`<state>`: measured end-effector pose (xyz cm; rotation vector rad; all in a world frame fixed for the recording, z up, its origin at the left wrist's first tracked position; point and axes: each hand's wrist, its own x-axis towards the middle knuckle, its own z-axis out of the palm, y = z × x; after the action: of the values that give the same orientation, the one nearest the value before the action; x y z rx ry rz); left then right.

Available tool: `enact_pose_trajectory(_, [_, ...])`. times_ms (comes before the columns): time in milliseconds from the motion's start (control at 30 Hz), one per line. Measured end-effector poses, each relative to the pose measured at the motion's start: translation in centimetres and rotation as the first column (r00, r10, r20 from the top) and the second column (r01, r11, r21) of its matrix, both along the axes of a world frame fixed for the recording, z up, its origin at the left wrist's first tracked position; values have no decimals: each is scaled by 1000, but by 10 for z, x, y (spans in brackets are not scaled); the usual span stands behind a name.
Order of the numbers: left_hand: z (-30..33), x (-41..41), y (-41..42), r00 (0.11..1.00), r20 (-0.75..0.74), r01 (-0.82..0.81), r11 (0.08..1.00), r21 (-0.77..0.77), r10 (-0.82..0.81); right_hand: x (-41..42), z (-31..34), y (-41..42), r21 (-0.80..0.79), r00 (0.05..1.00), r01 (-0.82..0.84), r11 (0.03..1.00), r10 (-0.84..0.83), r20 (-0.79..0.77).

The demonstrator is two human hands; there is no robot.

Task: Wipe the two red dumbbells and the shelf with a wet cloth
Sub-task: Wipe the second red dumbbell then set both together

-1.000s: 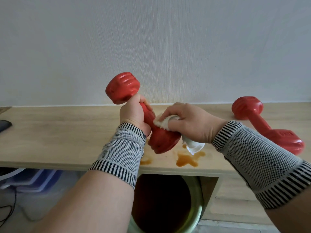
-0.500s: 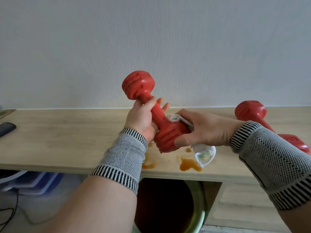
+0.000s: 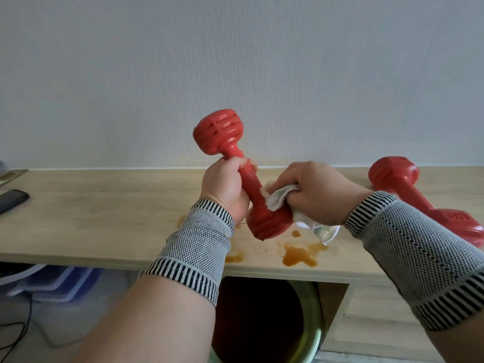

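- The left hand (image 3: pixel 225 191) is gripping, fingers curled, the handle of a ribbed red plastic dumbbell (image 3: pixel 242 176), holding it tilted above the pale wooden shelf (image 3: pixel 110 213).
- The right hand (image 3: pixel 318 192) is pinching a soft, bunched white wet cloth (image 3: pixel 277 196) against the lower head.
- It looks light, rigid and probably slippery when wet; the handle is offering the safest hold.
- The second red dumbbell (image 3: pixel 408 189) is lying on the shelf at right, near brown spill stains (image 3: pixel 300 254).

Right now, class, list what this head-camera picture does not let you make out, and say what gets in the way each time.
- Held dumbbell: the middle of its handle, covered by the left hand.
- Cloth: mostly bunched inside the right hand.
- Second dumbbell: its near end, behind the right wristband and cut by the frame edge.
- Dark object on the shelf: cut off at the left edge.
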<state>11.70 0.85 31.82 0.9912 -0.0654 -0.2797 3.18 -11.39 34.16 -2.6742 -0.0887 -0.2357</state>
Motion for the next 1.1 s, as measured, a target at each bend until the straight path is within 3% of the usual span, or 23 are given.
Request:
enact_pose_trajectory(167, [-6, -2, -1, 993, 110, 23, 987, 160, -41, 0, 1, 1, -19, 999, 36, 999, -36, -11])
enact_pose_trajectory(300, [-9, 2, -1, 996, 83, -20, 990, 138, 9, -3, 5, 16, -85, 997, -70, 994, 67, -29])
enact_pose_trajectory(400, [-8, 3, -4, 995, 81, -71, 990, 119, 61, -1, 4, 9, -89, 1000, -4, 996, 3, -18])
enact_pose_trajectory(500, [-1, 1, -5, 996, -12, -89, 995, 46, 90, 1, 7, 6, -106, 999, 18, 994, -21, -30])
enact_pose_trajectory(633, [2, 3, 0, 990, -135, -46, 999, -8, 44, -2, 10, 16, -166, 994, -103, 981, 96, -49])
enact_pose_trajectory(800, [-7, 5, 0, 996, 55, -83, 984, 157, 75, 3, 4, 5, -155, 997, 8, 988, -19, -72])
enact_pose_trajectory(933, [-8, 6, -1, 993, 91, -93, 979, 181, 78, 1, 2, 19, -314, 989, -118, 942, 85, -119])
enact_pose_trajectory(1000, [-8, 7, 1, 992, 100, -92, 979, 181, 75, -2, 5, 19, -248, 986, -144, 958, 116, -123])
enact_pose_trajectory(1100, [-8, 7, 3, 995, 77, -68, 988, 137, 57, 0, 4, 6, -98, 997, -13, 995, 6, -73])
